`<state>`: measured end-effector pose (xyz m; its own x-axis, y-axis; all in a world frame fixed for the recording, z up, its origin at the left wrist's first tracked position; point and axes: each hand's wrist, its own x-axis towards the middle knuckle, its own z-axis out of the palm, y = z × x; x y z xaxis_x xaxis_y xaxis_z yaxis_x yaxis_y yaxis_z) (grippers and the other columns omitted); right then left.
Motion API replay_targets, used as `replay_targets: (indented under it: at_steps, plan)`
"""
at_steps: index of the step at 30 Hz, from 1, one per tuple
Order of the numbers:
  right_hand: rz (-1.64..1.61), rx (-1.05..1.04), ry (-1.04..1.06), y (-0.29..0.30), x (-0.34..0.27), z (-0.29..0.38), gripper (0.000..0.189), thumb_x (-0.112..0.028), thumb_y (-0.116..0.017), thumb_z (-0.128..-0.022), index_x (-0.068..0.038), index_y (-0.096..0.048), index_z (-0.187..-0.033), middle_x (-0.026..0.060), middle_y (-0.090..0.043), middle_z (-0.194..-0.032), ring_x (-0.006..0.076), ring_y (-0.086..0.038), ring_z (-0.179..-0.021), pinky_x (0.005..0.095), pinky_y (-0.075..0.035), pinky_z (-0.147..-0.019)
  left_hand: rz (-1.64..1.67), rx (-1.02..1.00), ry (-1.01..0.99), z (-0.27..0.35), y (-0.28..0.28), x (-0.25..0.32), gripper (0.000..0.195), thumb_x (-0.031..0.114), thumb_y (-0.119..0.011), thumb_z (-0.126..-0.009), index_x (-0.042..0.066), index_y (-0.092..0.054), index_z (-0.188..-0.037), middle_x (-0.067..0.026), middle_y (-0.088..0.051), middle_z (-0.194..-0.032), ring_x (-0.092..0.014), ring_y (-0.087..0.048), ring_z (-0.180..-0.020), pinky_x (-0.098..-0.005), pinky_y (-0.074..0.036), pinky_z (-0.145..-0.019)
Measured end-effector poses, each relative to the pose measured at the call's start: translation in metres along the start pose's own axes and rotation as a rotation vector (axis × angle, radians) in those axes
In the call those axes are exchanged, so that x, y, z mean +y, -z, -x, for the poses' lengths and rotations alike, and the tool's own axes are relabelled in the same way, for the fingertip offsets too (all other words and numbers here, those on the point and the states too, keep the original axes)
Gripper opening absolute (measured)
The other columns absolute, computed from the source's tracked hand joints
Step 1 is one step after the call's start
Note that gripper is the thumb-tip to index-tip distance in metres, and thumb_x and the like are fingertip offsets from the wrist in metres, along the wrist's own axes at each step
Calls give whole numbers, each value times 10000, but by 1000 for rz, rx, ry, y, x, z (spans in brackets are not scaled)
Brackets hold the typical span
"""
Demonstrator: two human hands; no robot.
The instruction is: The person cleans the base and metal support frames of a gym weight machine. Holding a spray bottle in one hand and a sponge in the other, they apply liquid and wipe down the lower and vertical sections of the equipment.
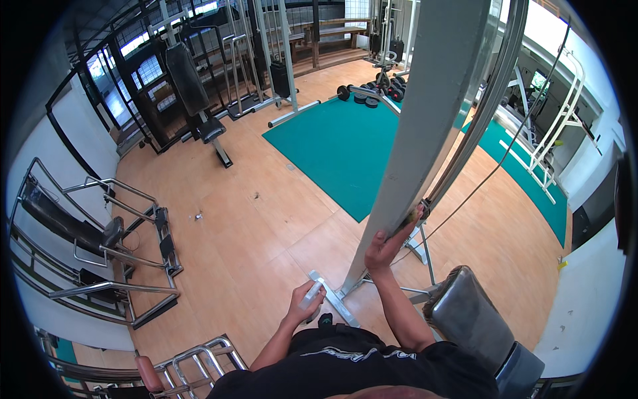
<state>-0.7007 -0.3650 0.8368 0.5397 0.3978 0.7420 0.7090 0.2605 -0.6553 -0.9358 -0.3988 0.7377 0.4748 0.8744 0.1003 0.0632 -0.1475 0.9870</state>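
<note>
In my left hand is a bottle with a pale, spray-type head, held low in front of my waist. Its lower part is mostly hidden by the hand. My right hand is raised to a tall grey steel upright of a gym machine. Between that palm and the upright shows a small yellow and dark pad, perhaps a sponge or cloth; the fingers cover most of it. Beside the upright run metal guide rods and a loose dark cable. The upright's grey foot rests on the floor.
A black padded seat stands close at my right. Chrome frame bars with a reddish-brown roller are at lower left. Another padded machine stands against the left wall. Beyond lie a green mat and several dumbbells.
</note>
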Motion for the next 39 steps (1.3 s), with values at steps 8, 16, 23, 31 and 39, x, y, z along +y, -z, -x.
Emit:
replay_targets:
  at_steps: [8,16,23,31,39]
  plan:
    - [147,-143,72,9,29,70,1074,-650,-427,-944,38,146,-1536,336,63,-1600,479,23,-1503,558,-30,-1204,-18,-116,-60,-19,-11,-10,93,96,-650,-924,8,-621,-923,-39,-630,-745,-116,-639,-666,-267,-511,-632]
    - [244,-264,154,19,24,75,1075,-623,-445,-947,28,180,-1531,369,106,-1580,518,62,-1487,600,-10,-1189,5,-165,-47,-25,-19,-10,87,99,-663,-904,16,-640,-915,-70,-647,-738,-151,-648,-673,-292,-511,-642]
    - [157,-132,178,2,-18,15,1033,-539,-478,-968,2,195,-1535,365,146,-1576,535,93,-1477,619,-5,-1182,-87,-143,-97,-21,1,-8,83,96,-647,-915,14,-633,-921,-44,-629,-755,-123,-628,-674,-270,-503,-639]
    - [219,-215,260,8,16,37,993,-442,-502,-978,-64,221,-1544,328,192,-1585,519,135,-1478,606,12,-1186,-74,-73,-38,2,29,-1,78,87,-639,-882,21,-627,-922,-42,-627,-791,-115,-603,-704,-272,-493,-653]
    - [297,-347,247,18,40,90,942,-476,-440,-991,-62,193,-1552,315,204,-1587,509,177,-1471,633,44,-1166,-86,24,-10,31,3,2,54,60,-616,-897,15,-620,-926,-43,-625,-804,-117,-618,-709,-269,-510,-651]
